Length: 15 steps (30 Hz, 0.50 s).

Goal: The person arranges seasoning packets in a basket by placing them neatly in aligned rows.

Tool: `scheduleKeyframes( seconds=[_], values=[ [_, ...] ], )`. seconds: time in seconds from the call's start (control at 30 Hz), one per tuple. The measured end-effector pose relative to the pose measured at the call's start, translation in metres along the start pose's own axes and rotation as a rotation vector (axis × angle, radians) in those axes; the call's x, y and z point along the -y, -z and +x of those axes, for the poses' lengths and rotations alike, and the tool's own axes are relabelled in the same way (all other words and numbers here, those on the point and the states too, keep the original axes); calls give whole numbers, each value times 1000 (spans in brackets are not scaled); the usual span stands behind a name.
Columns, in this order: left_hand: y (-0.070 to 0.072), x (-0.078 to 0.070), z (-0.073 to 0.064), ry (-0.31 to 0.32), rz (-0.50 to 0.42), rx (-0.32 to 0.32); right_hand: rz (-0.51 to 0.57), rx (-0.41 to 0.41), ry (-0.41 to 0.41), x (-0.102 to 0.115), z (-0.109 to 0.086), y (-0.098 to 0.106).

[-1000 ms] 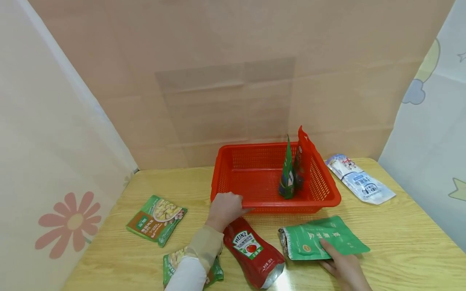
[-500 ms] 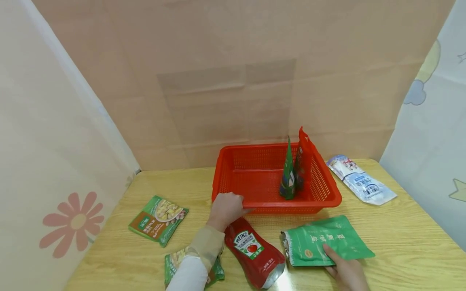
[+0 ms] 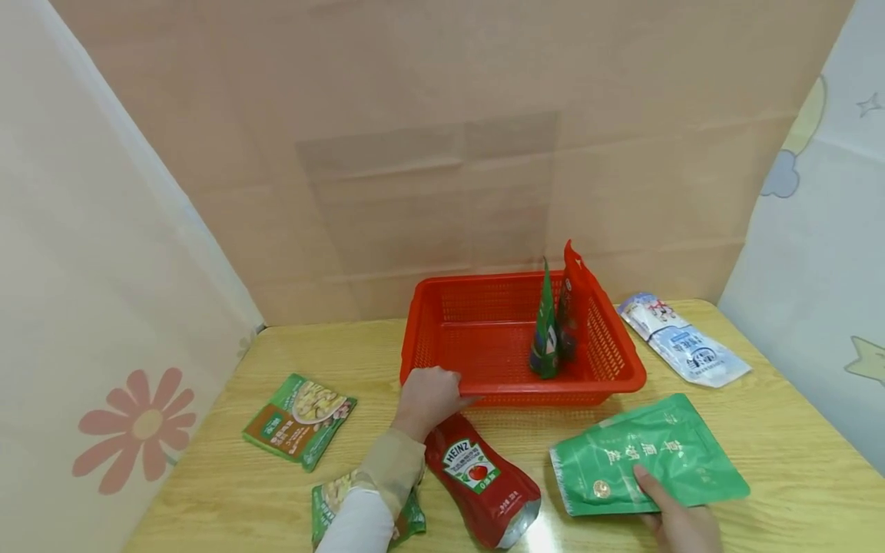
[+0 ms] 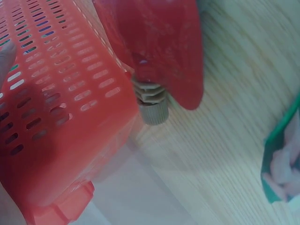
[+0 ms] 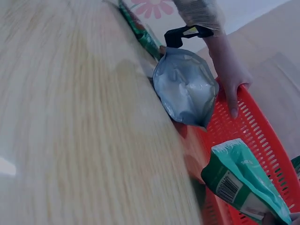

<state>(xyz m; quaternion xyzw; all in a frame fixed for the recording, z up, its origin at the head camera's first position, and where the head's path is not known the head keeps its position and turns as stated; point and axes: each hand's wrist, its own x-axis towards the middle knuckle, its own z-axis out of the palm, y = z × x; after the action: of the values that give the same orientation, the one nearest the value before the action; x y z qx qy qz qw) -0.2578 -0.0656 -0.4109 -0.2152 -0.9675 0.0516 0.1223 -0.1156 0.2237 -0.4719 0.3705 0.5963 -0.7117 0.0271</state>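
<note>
My left hand [image 3: 430, 395] grips the near-left rim of a red plastic basket [image 3: 539, 389], thumb over the edge. My right hand [image 3: 681, 518] holds a green bag of salt [image 3: 667, 434] with its thumb on top; the fingers beneath are hidden. In the right wrist view the salt bag [image 5: 243, 180] is tilted above the wood, near the basket's slotted wall [image 5: 255, 129]. A red ketchup pouch [image 3: 484, 480] lies below my left hand, and its ribbed cap [image 4: 154, 113] shows in the left wrist view.
A green packet [image 3: 545, 338] and a red packet [image 3: 572, 307] stand upright at the basket's right end. A white-blue pouch [image 3: 691, 346] lies to its right. Left of the basket lies a green-brown packet [image 3: 300, 421]; another packet [image 3: 325, 507] is partly under my left forearm.
My right hand has moved to the right with the salt bag, which is turned slightly and looks raised from the table. The left hand and basket stay put.
</note>
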Motion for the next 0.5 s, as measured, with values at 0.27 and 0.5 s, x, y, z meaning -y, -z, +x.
scheduleKeyframes(
  seconds=[0.27,0.5],
  values=[
    [0,2,-2,-3,7,-13,-240,-198,103,14,-9,6],
    [0,1,0,-28,25,-41,-70,-234,300,30,-23,10]
  ],
)
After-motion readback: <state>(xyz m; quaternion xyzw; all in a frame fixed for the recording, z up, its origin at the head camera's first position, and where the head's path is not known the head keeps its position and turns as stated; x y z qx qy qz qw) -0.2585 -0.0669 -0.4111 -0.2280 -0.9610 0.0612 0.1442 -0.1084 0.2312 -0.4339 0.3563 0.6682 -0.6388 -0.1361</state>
